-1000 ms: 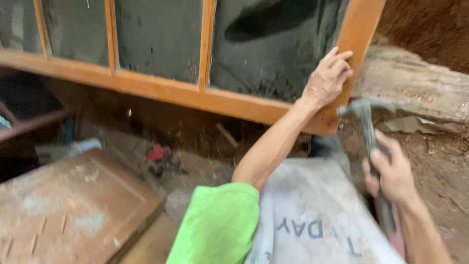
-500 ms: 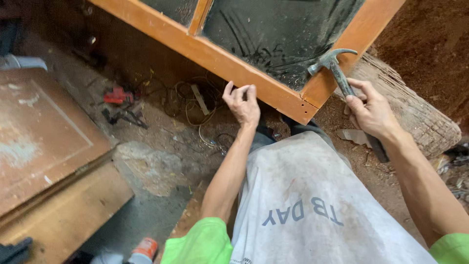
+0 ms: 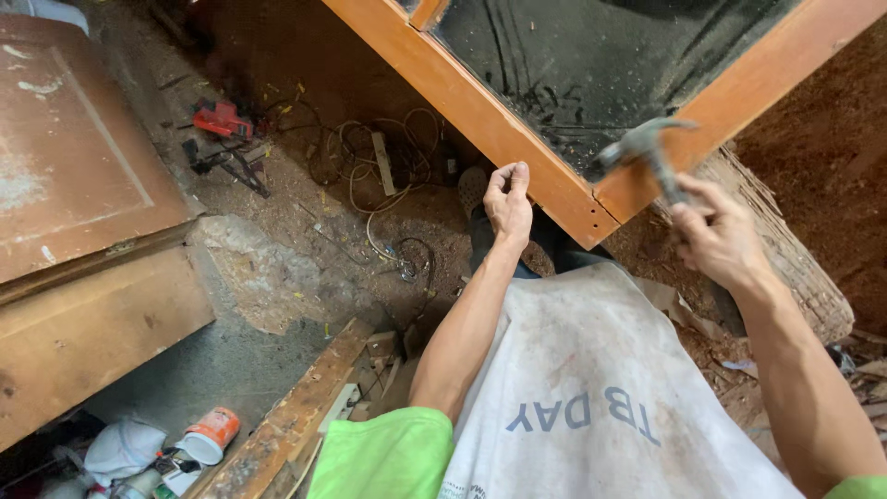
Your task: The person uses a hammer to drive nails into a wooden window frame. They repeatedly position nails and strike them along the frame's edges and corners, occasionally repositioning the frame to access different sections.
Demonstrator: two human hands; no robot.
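Head view: hands — right (image 3: 716,231) grips hammer (image 3: 647,152), left (image 3: 508,203) pinches frame (image 3: 517,139).

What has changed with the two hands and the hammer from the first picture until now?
The left hand let go of the frame's upright side and moved down to the lower rail of the wooden frame, where its fingertips now pinch at the edge. The right hand lifted the hammer, so its blurred head is now by the frame's corner. The right hand's grip on the hammer stayed the same, and the white apron stayed on the lap.

Orange-brown frame (image 3: 517,129) — lime-green sleeve (image 3: 383,457)
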